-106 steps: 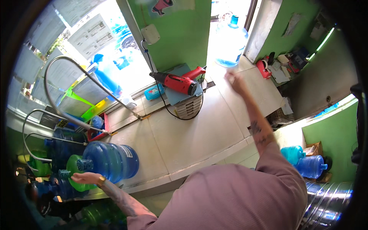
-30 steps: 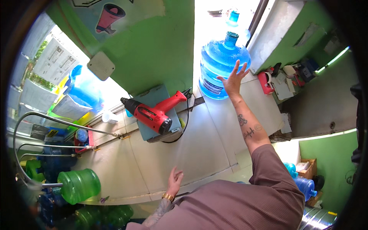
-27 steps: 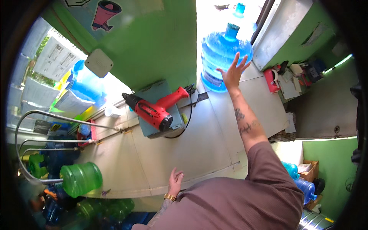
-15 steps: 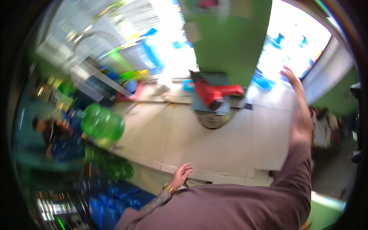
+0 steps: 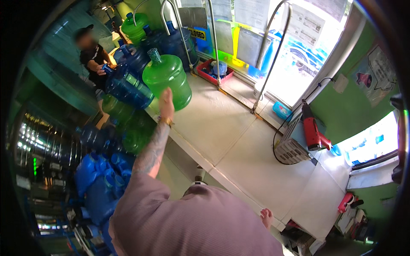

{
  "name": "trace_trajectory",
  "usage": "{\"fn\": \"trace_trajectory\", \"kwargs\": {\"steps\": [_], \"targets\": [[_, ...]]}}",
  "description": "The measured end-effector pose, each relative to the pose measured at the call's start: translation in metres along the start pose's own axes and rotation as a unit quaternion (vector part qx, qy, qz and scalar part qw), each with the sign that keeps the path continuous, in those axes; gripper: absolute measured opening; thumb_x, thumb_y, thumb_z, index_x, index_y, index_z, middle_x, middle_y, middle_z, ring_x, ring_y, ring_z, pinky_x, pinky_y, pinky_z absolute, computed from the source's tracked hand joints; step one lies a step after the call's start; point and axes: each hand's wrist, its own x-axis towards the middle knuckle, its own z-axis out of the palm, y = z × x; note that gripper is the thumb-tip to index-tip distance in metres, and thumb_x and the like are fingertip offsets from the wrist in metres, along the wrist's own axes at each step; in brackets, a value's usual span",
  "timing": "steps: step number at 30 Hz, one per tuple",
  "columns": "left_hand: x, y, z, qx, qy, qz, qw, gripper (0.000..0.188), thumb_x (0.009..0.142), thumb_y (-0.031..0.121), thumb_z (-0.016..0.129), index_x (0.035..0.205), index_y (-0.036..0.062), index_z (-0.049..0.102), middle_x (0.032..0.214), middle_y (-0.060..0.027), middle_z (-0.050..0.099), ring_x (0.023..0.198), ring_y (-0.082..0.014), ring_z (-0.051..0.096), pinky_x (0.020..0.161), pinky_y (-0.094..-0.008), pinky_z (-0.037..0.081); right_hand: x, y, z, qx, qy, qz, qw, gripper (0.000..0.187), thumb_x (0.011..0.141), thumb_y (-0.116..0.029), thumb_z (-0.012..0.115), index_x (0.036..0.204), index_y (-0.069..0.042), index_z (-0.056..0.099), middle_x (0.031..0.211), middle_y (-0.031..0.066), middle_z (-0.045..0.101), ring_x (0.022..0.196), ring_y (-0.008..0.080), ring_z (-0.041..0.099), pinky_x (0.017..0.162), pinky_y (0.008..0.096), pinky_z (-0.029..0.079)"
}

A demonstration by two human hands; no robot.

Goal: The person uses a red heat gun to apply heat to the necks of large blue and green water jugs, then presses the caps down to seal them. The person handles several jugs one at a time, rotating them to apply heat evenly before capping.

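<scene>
A big translucent green water jug with a ribbed cap stands upright on the tiled counter, left of centre. My left hand, a gold band at its wrist, is stretched out in front of the jug with its fingers extended. Whether it touches the jug's wall I cannot tell. Low at the counter's near edge, my right hand hangs with fingers loosely bent and apart, nothing visible in it.
Blue jugs crowd the left, where another person has a hand on one. Curved metal pipes rise along the counter's back. A red tray sits behind them. A red heat gun rests on a vented box at right.
My view has swung left. My left hand has gone from the counter's near edge out to the green jug, and my right hand has come back from the window side to the near edge.
</scene>
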Motion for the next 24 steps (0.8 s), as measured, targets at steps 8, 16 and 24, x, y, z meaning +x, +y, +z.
{"fn": "trace_trajectory", "kwargs": {"steps": [8, 16, 24], "targets": [[0.299, -0.031, 0.0, -0.054, 0.196, -0.151, 0.968, 0.075, 0.1, 0.058, 0.041, 0.116, -0.0127, 0.063, 0.119, -0.0305, 0.065, 0.108, -0.0409, 0.062, 0.094, -0.044, 0.045, -0.046, -0.161, 0.161, -0.183, 0.009, -0.158, 0.97, 0.032, 0.101, -0.025, 0.058, 0.121, -0.001, 0.062, 0.101, 0.0078, 0.072, 0.093, 0.0159, 0.068, 0.075, 0.0285, 0.052], [0.297, -0.062, -0.007, -0.261, 0.056, -0.105, 0.958, 0.067, 0.1, 0.054, 0.044, 0.088, -0.0081, 0.069, 0.09, -0.0188, 0.072, 0.083, -0.0299, 0.067, 0.077, -0.0384, 0.05, -0.112, -0.313, 0.306, -0.276, -0.066, -0.253, 0.925, 0.031, 0.102, -0.023, 0.058, 0.119, 0.003, 0.064, 0.101, 0.0112, 0.072, 0.099, 0.0164, 0.067, 0.085, 0.0283, 0.051], [0.238, -0.001, 0.007, -0.352, -0.538, -0.074, 0.763, 0.069, 0.103, 0.052, 0.03, 0.08, -0.0012, 0.068, 0.077, -0.0145, 0.069, 0.072, -0.0227, 0.067, 0.076, -0.0325, 0.054, -0.114, -0.438, 0.551, -0.283, -0.277, -0.503, 0.768, 0.033, 0.104, -0.022, 0.051, 0.128, 0.0, 0.059, 0.121, 0.0127, 0.066, 0.115, 0.0209, 0.061, 0.1, 0.0353, 0.046]]}}
